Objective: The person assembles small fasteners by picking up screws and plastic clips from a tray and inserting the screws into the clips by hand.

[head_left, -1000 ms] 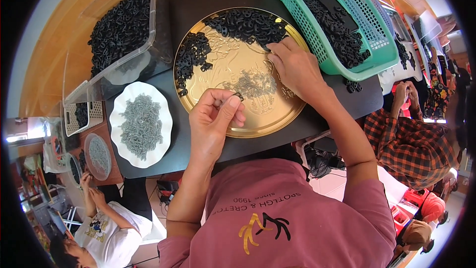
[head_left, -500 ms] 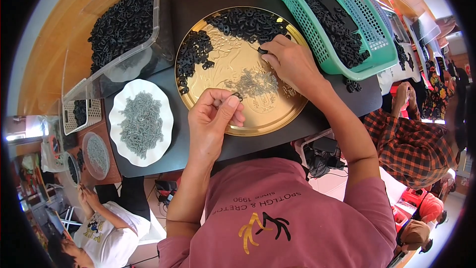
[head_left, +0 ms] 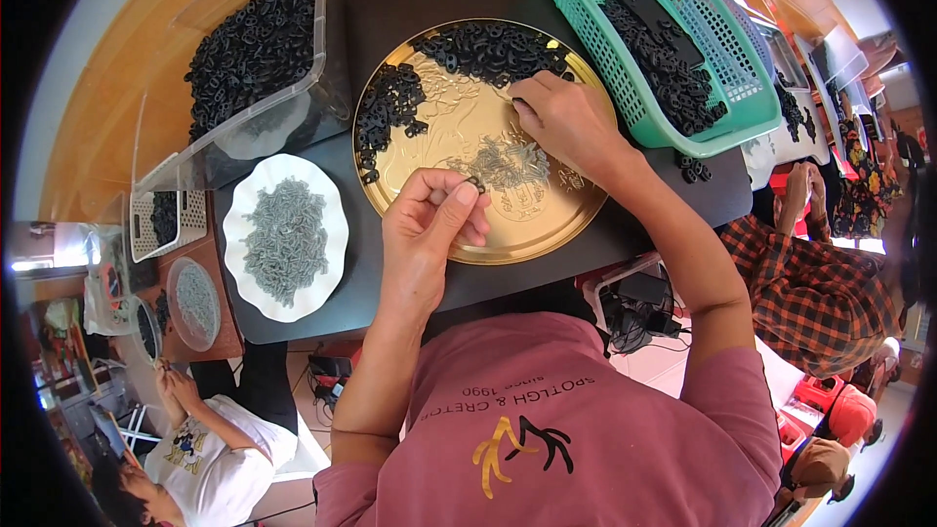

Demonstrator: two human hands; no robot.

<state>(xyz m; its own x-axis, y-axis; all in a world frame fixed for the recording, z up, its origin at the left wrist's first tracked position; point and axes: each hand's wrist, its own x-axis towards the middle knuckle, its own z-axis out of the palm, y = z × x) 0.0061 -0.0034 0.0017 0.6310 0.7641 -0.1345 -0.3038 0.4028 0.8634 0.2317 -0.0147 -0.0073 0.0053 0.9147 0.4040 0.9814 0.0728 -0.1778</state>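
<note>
Over the front of a round golden tray [head_left: 444, 151], my left hand [head_left: 425, 224] pinches a small black ring-like plastic part [head_left: 475, 184] between thumb and fingertips. My right hand [head_left: 571, 122] is at the tray's right side, its fingers closed on a dark piece [head_left: 521, 101] that is mostly hidden. A pile of black plastic parts [head_left: 488, 51] lies along the tray's far rim, and a second pile of black parts [head_left: 388, 102] is at its left. Thin grey spring-like pieces [head_left: 508, 164] are scattered on the tray between my hands.
Left of the tray stands a white scalloped plate [head_left: 337, 244] heaped with grey spring-like pieces. Behind it is a clear plastic bin [head_left: 322, 29] of black parts. A green basket [head_left: 673, 141] with more black parts stands at the right. People sit on both sides.
My right hand, still closed, has shifted very slightly over the tray. My left hand keeps its pinch on the black part. The view has moved a little.
</note>
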